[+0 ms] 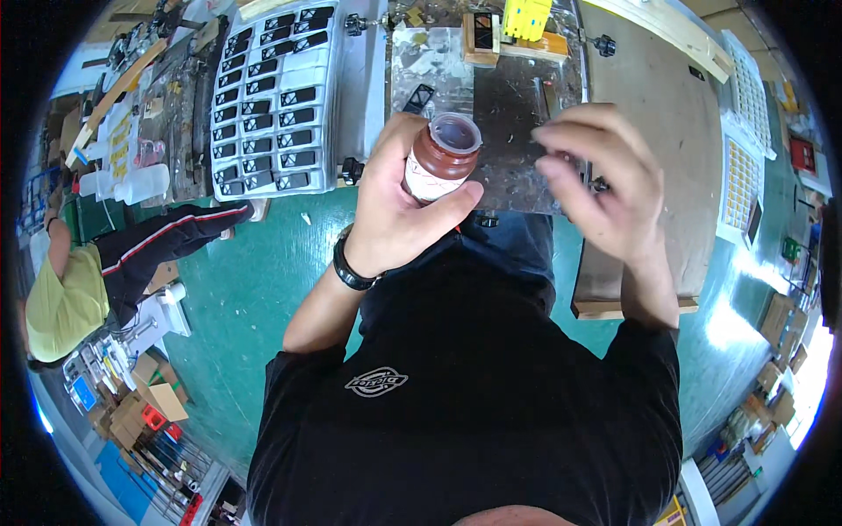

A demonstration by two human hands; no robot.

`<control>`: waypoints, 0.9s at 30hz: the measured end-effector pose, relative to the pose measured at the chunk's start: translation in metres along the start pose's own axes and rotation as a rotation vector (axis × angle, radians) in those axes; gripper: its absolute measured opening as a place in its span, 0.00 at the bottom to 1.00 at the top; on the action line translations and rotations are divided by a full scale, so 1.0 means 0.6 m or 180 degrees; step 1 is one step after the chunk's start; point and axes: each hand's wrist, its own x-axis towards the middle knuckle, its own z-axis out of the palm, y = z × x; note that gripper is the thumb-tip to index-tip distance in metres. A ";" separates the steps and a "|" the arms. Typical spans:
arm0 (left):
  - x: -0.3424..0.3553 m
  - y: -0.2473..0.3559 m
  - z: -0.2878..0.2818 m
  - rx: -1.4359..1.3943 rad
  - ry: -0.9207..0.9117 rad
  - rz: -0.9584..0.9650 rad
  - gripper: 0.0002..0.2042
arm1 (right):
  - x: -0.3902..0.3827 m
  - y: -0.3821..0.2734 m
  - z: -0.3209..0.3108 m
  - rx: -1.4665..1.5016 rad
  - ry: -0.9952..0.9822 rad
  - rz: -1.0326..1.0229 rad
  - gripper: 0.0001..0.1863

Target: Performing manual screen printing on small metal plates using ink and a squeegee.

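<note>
My left hand (386, 223) is wrapped round a brown bottle (443, 158) with a white label, held upright over the front of the worktable, its top facing me. Its rim shows with no lid on it. My right hand (605, 175) hovers to the right of the bottle, fingers curved and apart, with nothing visible between them. Behind the bottle a small black rectangular part (419, 96) lies on the stained worktable (509, 114). A wooden jig (481, 48) with a yellow object (526, 17) on it stands at the back.
A tray (272, 175) of several black parts is on the left. At right are a plywood board (653, 105) and trays (738, 171) of small yellow pieces. A co-worker (66, 298) in a yellow-green shirt is at the far left, by cardboard boxes (158, 386).
</note>
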 end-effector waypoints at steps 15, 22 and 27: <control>-0.023 0.017 -0.028 0.1728 0.0327 0.0248 0.23 | 0.093 -0.032 0.045 0.0395 -0.1264 -0.0161 0.08; -0.027 0.013 -0.034 0.0981 -0.0060 -0.0122 0.26 | 0.114 -0.035 0.035 0.0369 -0.1677 -0.0115 0.09; -0.027 0.010 -0.034 0.1122 -0.0090 -0.0096 0.28 | 0.117 -0.047 0.037 -0.0046 -0.1664 -0.0191 0.10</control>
